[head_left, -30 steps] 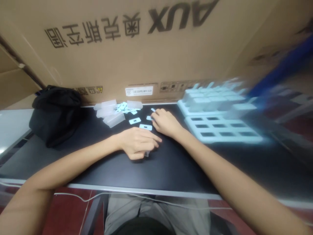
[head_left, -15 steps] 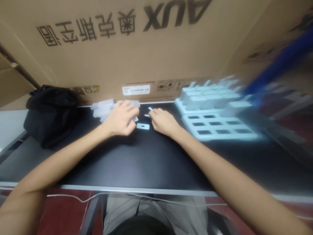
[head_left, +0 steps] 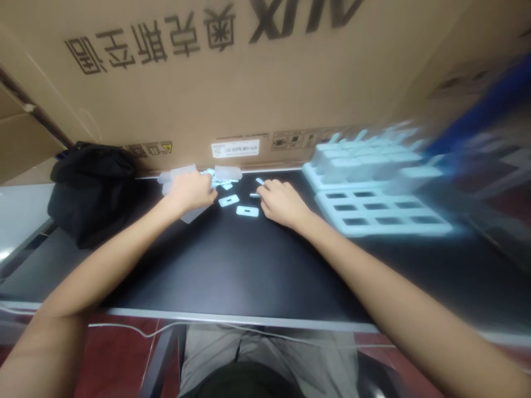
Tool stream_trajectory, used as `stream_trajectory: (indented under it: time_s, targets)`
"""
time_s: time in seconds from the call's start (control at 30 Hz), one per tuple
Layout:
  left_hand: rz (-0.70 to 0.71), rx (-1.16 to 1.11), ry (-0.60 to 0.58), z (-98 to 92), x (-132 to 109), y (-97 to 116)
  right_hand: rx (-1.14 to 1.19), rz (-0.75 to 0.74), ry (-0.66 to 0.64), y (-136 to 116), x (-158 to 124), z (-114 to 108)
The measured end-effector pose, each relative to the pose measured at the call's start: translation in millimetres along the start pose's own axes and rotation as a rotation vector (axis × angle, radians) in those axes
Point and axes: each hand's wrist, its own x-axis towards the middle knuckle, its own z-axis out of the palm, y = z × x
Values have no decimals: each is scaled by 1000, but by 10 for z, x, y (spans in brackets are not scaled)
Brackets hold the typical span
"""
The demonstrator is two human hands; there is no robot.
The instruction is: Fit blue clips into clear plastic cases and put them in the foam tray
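Observation:
My left hand [head_left: 189, 190] lies on a pile of translucent white plastic covers [head_left: 182, 176] at the back of the black table [head_left: 232, 265], its fingers curled over one of them. My right hand [head_left: 282, 203] rests a little to the right, fingers bent around a small pale blue flat piece [head_left: 254, 194]. Two more pale blue slotted plates [head_left: 247, 210] lie between the hands. Several small blue pieces [head_left: 215, 176] sit behind them near the covers.
A white moulded tray [head_left: 385, 218] with rectangular slots lies at the right, with white blocks [head_left: 357, 163] filling its far rows. A black bag [head_left: 93, 188] sits at the left. A large cardboard box [head_left: 249, 83] stands along the back edge.
My left hand left the table's middle, reached back to the pile of covers and settled on it. My right hand stayed almost still. A slotted plate that the left hand covered shows again.

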Motion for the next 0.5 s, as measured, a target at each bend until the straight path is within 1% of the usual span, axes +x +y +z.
stream_trajectory:
  time_s: [0.2, 0.4, 0.43, 0.5]
  targets:
    - [13, -120, 36, 12, 35, 25, 5, -5, 18, 13, 4, 28]
    - [221, -303, -94, 137, 5, 126, 11, -11, 25, 12, 2, 31]
    - [249, -335, -84, 161, -7, 159, 15, -13, 28, 15, 0, 29]
    - [301, -447, -4, 191, -46, 235, 28, -14, 41, 29, -5, 28]
